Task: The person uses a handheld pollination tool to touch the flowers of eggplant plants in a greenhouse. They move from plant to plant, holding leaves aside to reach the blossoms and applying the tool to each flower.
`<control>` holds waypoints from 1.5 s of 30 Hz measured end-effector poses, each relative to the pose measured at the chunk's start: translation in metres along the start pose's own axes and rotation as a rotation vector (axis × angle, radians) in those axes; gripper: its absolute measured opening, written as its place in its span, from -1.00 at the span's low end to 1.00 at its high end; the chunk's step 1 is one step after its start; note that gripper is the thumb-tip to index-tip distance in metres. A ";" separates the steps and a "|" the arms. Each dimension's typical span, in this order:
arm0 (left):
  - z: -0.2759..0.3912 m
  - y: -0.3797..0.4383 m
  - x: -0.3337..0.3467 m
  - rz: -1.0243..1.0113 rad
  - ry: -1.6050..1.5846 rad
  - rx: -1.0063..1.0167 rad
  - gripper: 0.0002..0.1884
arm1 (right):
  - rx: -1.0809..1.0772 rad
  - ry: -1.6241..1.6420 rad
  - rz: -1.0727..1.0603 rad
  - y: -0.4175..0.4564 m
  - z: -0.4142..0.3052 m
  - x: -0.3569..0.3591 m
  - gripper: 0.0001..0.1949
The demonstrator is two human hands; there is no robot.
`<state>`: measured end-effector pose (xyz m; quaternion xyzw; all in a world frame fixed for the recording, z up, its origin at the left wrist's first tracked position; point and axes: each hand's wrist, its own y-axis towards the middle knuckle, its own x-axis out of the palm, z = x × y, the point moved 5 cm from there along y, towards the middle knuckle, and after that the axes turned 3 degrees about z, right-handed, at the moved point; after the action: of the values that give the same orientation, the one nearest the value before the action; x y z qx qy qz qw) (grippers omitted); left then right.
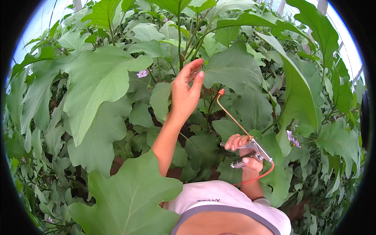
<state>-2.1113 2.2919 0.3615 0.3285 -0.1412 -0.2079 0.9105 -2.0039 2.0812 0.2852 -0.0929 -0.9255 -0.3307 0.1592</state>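
My left hand [187, 86] is raised among eggplant plants, thumb apart from the lightly curved fingers, with nothing visible in it. Just above it rises an upright stem [179, 41], and a broad leaf [233, 67] spreads to its right. In my right hand [252, 164] is a metal trigger spray gun [258, 149]. A thin copper-coloured lance [233, 116] runs up and left from the gun, bending near its orange nozzle [221, 92]. The nozzle points up, right of my left wrist and below the broad leaf. No spray can be made out.
A red hose [264, 174] curves from the gun towards my white shirt [211, 195]. Large leaves hang close on both sides, one [129, 194] overlapping the view of my left elbow. Purple flowers [142, 73] show among the foliage. Posts [322, 7] stand behind.
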 end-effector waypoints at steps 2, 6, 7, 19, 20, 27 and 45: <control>-0.003 0.017 0.027 -0.128 0.102 0.025 -0.50 | -0.028 -0.041 0.033 0.008 0.001 -0.014 -0.56; 0.003 0.046 0.046 0.235 0.465 0.514 -0.24 | -0.073 -0.136 0.033 0.025 -0.008 -0.019 -0.55; -0.001 0.058 0.048 0.262 0.492 0.549 -0.22 | -0.081 -0.156 0.029 0.026 -0.009 -0.020 -0.55; -0.051 0.146 0.015 0.162 0.713 0.277 -0.77 | -0.076 -0.192 0.188 0.033 -0.018 -0.043 -0.55; -0.055 0.150 0.012 0.107 0.650 0.224 -0.77 | -0.068 -0.231 0.149 0.041 -0.017 -0.040 -0.57; -0.057 0.159 0.009 -0.230 0.340 0.039 -0.69 | -0.202 -1.080 0.144 0.148 0.010 0.004 -0.55; -0.041 0.143 0.005 -0.342 0.160 -0.009 -0.69 | 0.110 -1.467 0.445 0.068 0.133 -0.076 -0.53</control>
<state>-2.0498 2.4119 0.4253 0.3590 -0.0096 -0.3335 0.8716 -1.9451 2.2134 0.1999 -0.4644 -0.7689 -0.0981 -0.4284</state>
